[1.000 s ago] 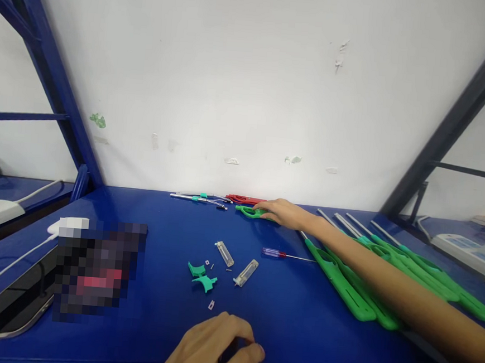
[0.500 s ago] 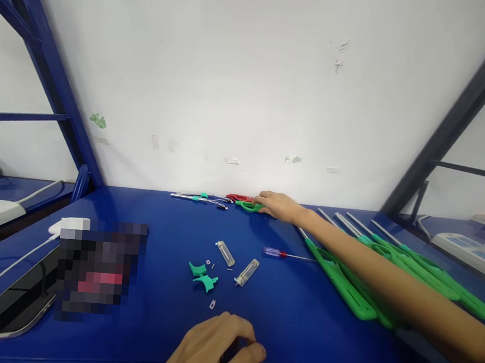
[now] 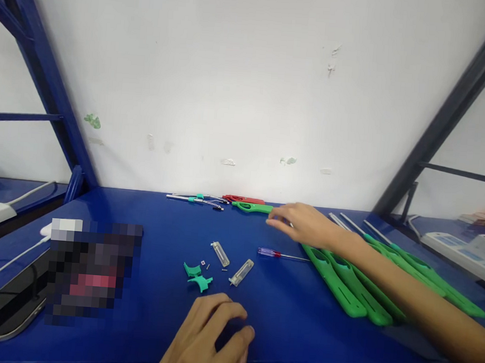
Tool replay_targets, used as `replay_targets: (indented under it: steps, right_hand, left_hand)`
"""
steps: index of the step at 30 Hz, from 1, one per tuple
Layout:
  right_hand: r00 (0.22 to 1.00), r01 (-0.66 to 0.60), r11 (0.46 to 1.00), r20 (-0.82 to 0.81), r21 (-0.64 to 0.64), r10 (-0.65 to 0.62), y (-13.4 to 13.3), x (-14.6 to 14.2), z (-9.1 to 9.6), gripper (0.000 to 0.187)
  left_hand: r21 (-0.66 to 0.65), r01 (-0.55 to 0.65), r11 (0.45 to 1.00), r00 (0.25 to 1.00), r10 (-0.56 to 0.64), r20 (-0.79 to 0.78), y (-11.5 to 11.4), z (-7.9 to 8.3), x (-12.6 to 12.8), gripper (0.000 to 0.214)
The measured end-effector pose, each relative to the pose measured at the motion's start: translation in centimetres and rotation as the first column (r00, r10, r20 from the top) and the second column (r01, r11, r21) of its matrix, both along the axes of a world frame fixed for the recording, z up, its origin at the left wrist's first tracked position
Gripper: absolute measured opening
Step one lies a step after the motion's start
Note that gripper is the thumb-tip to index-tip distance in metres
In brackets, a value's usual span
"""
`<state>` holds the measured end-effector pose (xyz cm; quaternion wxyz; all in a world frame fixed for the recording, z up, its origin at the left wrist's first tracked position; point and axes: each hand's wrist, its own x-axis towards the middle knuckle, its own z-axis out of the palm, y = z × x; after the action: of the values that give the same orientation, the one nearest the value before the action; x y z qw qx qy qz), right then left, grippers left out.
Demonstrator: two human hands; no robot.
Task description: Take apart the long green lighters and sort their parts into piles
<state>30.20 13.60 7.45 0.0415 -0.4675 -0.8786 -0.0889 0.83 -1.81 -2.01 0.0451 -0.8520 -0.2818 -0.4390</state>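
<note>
My left hand rests near the front edge of the table, fingers loosely curled, a gap between index finger and thumb, no object visible in it. Just beyond it lie two teal plastic pieces and two clear plastic fuel tanks. My right hand reaches over the table with bent fingers, slightly parted. It is above the metal tube of the leftmost green lighter, beside the green lighter casing at the back. Whether it touches the tube cannot be told.
A purple-handled screwdriver lies in the middle. Red casings and metal tubes with wires are by the wall. Further green lighters lie right. A phone and a white charger cable are left; small screws lie between the tanks.
My right hand has left the green casing and moved right, toward the lighter tubes. My left hand shifted slightly forward, and a small pale part beside it is now hidden.
</note>
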Motion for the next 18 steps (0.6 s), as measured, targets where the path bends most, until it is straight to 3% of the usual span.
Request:
replay_targets:
  steps: [4, 7, 12, 18]
  right_hand:
    - [0.992, -0.122, 0.990, -0.027, -0.071, 0.120, -4.9, -1.3, -0.7, 0.045]
    - [0.978, -0.209, 0.971, -0.038, -0.115, 0.206, -6.5, -3.2, -1.8, 0.045]
    - [0.952, -0.307, 0.941, -0.051, -0.141, 0.303, -5.6, -6.6, -3.0, 0.044]
    - [0.933, -0.359, 0.925, -0.036, -0.123, 0.358, -2.8, -9.9, -3.5, 0.044]
  left_hand:
    - [0.020, -0.209, 0.978, 0.973, 0.210, -0.095, 0.9, -0.2, -1.7, 0.033]
    - [-0.022, -0.337, 0.941, 0.933, 0.331, -0.142, 2.0, -0.6, -3.5, 0.031]
    - [-0.166, -0.378, 0.911, 0.907, 0.328, -0.266, 4.3, -0.5, -5.5, 0.025]
    - [-0.240, -0.408, 0.881, 0.883, 0.314, -0.349, 6.1, 0.7, -6.0, 0.022]
